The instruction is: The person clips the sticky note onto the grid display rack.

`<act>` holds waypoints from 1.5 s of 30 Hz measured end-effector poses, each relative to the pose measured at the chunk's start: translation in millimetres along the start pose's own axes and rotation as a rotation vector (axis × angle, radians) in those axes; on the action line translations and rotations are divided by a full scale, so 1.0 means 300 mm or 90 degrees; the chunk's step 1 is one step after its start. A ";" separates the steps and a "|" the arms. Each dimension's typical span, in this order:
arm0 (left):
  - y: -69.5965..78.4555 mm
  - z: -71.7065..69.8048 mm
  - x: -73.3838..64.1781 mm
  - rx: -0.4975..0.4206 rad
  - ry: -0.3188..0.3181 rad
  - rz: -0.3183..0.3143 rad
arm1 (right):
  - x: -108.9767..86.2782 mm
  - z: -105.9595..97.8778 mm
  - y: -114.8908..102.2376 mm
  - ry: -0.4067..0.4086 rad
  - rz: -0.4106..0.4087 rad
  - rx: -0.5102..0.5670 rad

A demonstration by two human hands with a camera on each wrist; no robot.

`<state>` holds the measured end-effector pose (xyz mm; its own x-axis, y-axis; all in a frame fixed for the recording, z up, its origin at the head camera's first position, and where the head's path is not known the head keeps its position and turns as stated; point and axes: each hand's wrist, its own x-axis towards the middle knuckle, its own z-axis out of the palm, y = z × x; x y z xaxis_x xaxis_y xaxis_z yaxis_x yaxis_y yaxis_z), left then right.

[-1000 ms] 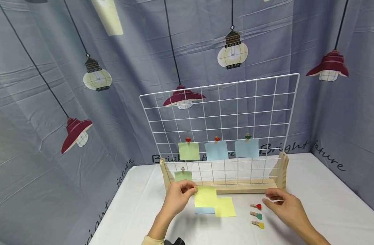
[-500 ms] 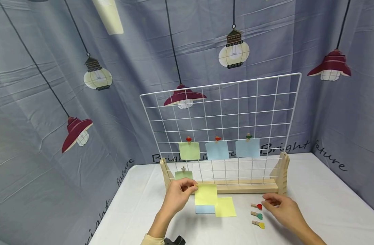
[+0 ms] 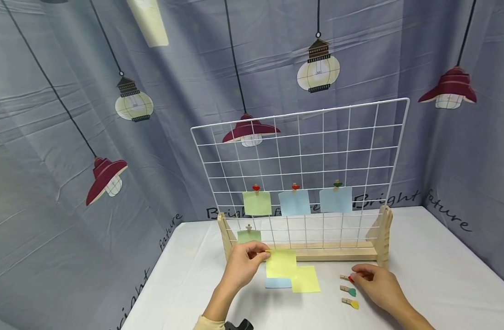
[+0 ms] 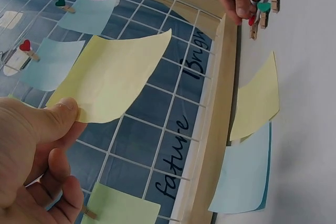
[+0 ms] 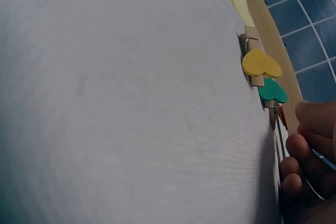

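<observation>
My left hand [image 3: 244, 265] pinches a yellow paper note [image 4: 115, 77] by its edge between thumb and fingers, held up in front of the wire grid [image 3: 330, 169]. My right hand [image 3: 377, 285] is low over the table at the right, its fingertips at the red heart clothespin [image 4: 253, 27]. The fingers partly cover the red heart, so whether they grip it is unclear. Beside it lie a green heart clothespin [image 3: 348, 290] and a yellow heart clothespin [image 3: 350, 303]. On the table below the held note are another yellow note [image 3: 306, 279] and light blue paper [image 3: 278, 283].
The grid stands in a wooden base [image 3: 336, 254]. Clipped to it are a green note [image 3: 257, 203], two blue notes [image 3: 294, 202] and a lower green note [image 3: 249, 236], partly behind my left hand. A white cloth [image 3: 185, 279] covers the table; a printed curtain [image 3: 173, 151] hangs behind.
My right hand has come down and slightly left onto the red heart clothespin. My left hand still holds the yellow note in nearly the same place. The view has shifted slightly.
</observation>
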<state>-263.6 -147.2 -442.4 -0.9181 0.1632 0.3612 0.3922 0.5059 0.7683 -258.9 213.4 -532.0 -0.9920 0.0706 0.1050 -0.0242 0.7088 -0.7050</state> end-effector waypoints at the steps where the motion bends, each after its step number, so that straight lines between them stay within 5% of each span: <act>1: 0.001 0.002 0.001 0.002 0.000 0.001 | 0.000 0.001 0.002 0.001 -0.002 -0.001; 19: -0.003 0.003 0.001 0.006 -0.006 -0.007 | 0.012 0.025 0.016 -0.005 -0.022 -0.036; 45: 0.002 0.012 -0.002 0.008 -0.008 -0.006 | -0.012 0.020 0.041 0.000 -0.009 0.012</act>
<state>-263.1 -144.0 -444.1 -0.9222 0.1690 0.3479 0.3833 0.5184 0.7644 -256.4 217.7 -545.1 -0.9914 0.0613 0.1154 -0.0404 0.6962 -0.7167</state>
